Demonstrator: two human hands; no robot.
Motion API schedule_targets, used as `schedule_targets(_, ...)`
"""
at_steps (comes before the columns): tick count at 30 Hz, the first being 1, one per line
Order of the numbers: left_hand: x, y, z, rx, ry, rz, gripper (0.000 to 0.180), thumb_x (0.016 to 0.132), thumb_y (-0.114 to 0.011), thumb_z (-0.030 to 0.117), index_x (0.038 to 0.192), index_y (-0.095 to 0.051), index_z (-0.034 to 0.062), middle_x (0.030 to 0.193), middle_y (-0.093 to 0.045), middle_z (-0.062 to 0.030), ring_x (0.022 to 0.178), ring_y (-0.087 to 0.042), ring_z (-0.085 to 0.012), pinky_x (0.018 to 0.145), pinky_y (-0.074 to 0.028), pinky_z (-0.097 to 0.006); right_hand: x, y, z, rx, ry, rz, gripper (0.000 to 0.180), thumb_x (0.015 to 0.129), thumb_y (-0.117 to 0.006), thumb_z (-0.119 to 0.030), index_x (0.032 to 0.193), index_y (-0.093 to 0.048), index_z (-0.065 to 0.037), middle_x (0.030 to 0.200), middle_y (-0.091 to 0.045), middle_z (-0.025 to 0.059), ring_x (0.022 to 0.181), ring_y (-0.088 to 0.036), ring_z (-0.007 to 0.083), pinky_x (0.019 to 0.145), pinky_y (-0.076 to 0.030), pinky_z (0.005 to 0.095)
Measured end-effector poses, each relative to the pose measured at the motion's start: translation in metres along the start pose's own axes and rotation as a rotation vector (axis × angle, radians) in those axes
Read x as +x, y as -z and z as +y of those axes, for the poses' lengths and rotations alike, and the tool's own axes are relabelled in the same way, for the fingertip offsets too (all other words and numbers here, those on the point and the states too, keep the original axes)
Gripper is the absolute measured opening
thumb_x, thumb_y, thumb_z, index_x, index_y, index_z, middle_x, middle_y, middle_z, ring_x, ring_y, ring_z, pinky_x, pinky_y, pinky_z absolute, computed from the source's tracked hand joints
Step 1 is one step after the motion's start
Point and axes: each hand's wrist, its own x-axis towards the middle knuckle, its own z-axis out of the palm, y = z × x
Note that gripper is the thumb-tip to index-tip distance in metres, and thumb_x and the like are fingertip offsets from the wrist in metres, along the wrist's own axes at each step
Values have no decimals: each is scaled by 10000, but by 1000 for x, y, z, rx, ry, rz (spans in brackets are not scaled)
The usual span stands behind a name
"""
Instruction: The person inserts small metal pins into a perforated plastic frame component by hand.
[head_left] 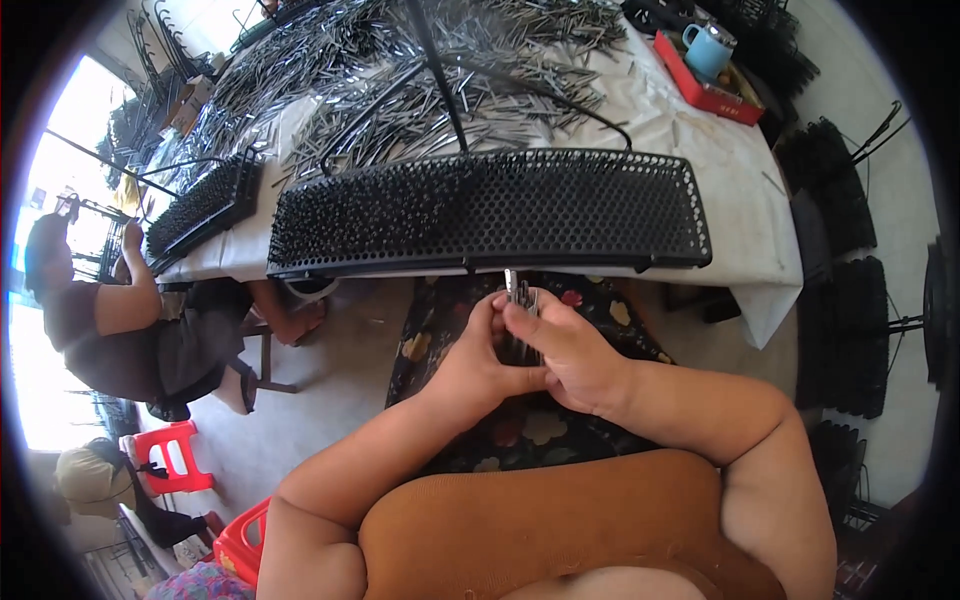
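Both my hands are closed around a small bundle of slim metal pieces [517,292], held upright over my lap, just below the front edge of a black perforated rack [580,215]. My left hand [478,358] wraps the bundle from the left. My right hand [575,350] grips it from the right, its thumb lying across the front. The pieces' lower ends are partly hidden by my fingers. Many small dark pieces stand in the holes on the rack's left half; bare holes show on its right half. Thin black rods rise from the rack.
Heaps of loose slim metal pieces [350,60] cover the white-clothed table [690,150]. A blue mug [709,50] stands in a red box [705,102] at far right. At left, another person [110,320] sits at a second black rack [205,210]. Red stools [172,458] stand lower left.
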Motion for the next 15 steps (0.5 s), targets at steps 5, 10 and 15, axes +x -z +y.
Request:
schedule_targets(5, -20, -3, 12, 114, 7, 108, 640, 736, -798, 107, 1267, -454, 15, 1105, -594, -83, 1037, -577, -177, 912, -467, -324, -24, -1, 8, 74, -102, -187, 685, 932, -666, -248, 1447, -289, -1, 1378, -415, 89, 1280, -386, 164, 1085, -310, 319)
schedule_targets(10, -27, -4, -1, -97, 59, 88, 372, 783, -690, 23, 1121, -541, -17, 1010, -654, -102, 913, -636, -171, 819, -519, -295, -45, -4, 5, -436, -27, -411, 889, 886, -686, -152, 1519, -93, 45, 1499, -314, 152, 1393, -273, 195, 1141, -261, 314)
schedule_targets(15, -30, -7, 1, -354, 123, 5, 293, 807, -611, -60, 1090, -547, -26, 1027, -664, -128, 887, -659, -202, 773, -545, -321, -62, 18, -2, -860, 52, -446, 823, 873, -685, -125, 1496, -175, 46, 1495, -328, 208, 1362, -368, 232, 1093, -348, 331)
